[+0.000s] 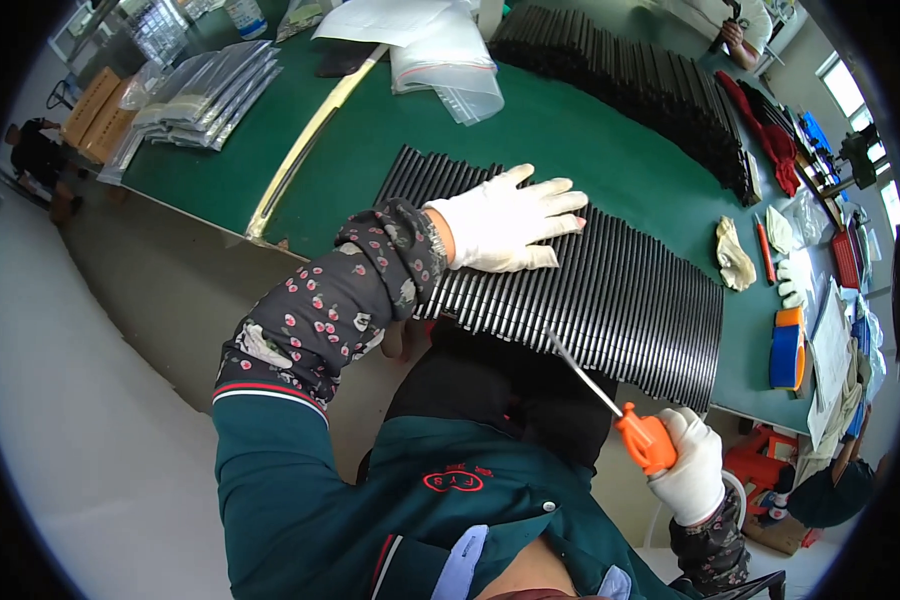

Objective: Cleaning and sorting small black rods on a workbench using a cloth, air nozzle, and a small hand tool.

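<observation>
A row of black rods or tubes (630,290) lies side by side on the green table, their near ends at the table's front edge. My left hand (510,222), in a white glove, rests flat on top of the row with its fingers spread. In my gloved right hand (692,468) is an orange-handled tool (647,440) with a long thin metal shaft, like a screwdriver. Its tip reaches the near ends of the rods around the middle of the row; whether it touches them I cannot tell.
A longer stack of black rods (630,85) stands at the back. Clear plastic bags (205,95) lie far left, near a yellowish strip (315,140). On the right are a crumpled glove (734,255), a red marker-like stick (765,250) and blue and orange tape rolls (787,350). Another person's hand (739,45) is far right.
</observation>
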Tool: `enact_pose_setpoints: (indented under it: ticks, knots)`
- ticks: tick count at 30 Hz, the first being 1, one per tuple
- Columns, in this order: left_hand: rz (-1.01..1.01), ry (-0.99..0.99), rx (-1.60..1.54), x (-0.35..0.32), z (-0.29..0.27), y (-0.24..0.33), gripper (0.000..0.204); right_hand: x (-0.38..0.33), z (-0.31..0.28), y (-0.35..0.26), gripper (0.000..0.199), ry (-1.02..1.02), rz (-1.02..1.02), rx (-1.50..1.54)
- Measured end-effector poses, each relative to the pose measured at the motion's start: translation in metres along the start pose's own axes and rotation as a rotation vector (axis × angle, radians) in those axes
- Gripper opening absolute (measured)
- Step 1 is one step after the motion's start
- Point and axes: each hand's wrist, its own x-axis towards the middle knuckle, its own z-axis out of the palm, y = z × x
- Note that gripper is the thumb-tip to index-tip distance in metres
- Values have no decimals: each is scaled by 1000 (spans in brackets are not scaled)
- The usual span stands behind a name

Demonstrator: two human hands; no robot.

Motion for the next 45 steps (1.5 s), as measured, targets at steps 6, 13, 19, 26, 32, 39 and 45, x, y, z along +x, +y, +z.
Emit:
enact_pose_setpoints:
  ticks: [6,13,19,26,32,39,45]
  knots:
    - [-121,200,59,-40,-53,-44,63,-4,-6,-7,31,66,11,81]
    - [-248,-37,69,-104,-23,-35,62,17,0,-27,28,-9,-94,8]
    - [-228,-14,147,-100,-19,-38,60,25,3,-41,29,5,-101,-8]
    - [-240,-9,99,-103,-23,-39,60,40,10,-33,26,60,-84,1]
    - [-238,-4,97,-99,-24,-38,60,35,12,-43,28,-20,-131,-6]
    - [-198,36,103,-107,-17,-40,62,25,18,-36,33,-13,-101,2]
    - [-230,167,-130,-109,-14,-48,65,-28,38,22,40,396,-84,267]
